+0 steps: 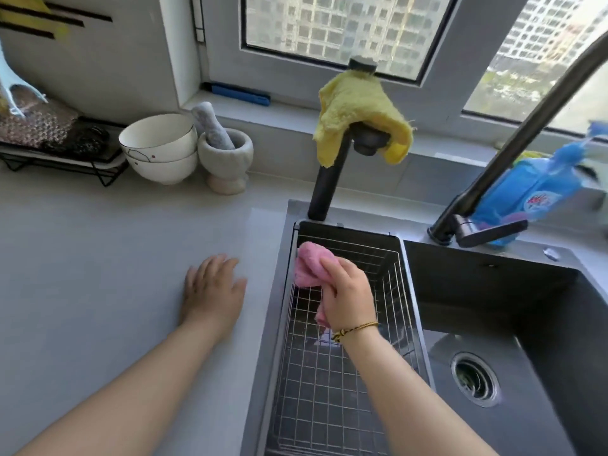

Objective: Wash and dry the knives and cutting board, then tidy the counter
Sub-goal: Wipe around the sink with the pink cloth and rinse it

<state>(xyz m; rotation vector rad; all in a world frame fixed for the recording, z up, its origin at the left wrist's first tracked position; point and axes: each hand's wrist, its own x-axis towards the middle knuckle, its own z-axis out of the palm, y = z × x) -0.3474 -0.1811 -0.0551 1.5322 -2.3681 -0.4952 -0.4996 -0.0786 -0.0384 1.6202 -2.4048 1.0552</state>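
**Cloth in grip above the sink basket**

Pink cloth (pixel 311 264) bunched in the right grip (pixel 348 297), fingers curled round it, one end trailing below the palm. Held over the left rim of a wire basket (pixel 329 390), near its far corner; contact with the rim impossible to tell. Thin gold-coloured bracelet (pixel 357 329) at the right wrist.

Basket seated in the left part of a dark sink (pixel 526 307), with the round drain (pixel 475 378) in the deeper basin to its right.

Left grip (pixel 212 291) spread flat, palm down, on the pale grey desk (pixel 98 258) just left of the sink, fingers straight and holding nothing.

Behind the basket, a black upright tap column (pixel 329 179) draped at the top with a yellow cloth (pixel 355 110). To the right, a dark curved faucet (pixel 513 143) with its lever handle (pixel 490 233) at the base, and a blurred blue container (pixel 533 189) just behind it.

At the back of the desk, two stacked white bowls (pixel 158 139) beside a grey stone mortar (pixel 227 156), the pestle (pixel 212 125) leaning inside. Further left, a black wire rack (pixel 65 159) loaded with dark items too blurred to name. On the sill under the window (pixel 329 28), a small blue object (pixel 240 93).
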